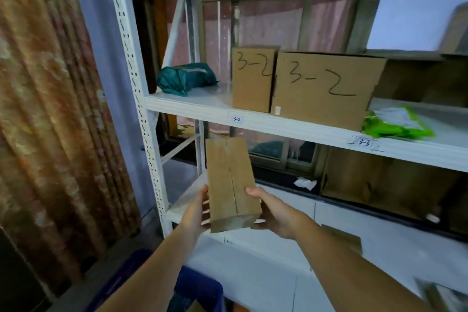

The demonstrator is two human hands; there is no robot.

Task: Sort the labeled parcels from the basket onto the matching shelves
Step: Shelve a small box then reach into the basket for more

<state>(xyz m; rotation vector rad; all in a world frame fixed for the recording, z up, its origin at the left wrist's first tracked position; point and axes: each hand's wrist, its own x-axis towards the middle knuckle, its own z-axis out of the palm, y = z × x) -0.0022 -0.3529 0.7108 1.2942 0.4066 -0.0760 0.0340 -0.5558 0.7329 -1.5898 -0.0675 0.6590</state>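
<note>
both hands (pixel 195 210) round one parcel (pixel 231 182)

Both bare forearms are extended forward and upward from the lower edge of the view, converging toward the middle. The left hand (pixel 196 213) is held with its fingers curled round the left side of what is held, its fingertips seen on the near face. The right hand (pixel 272 213) is cupped beneath and against the right side, the thumb laid across the top.
</note>
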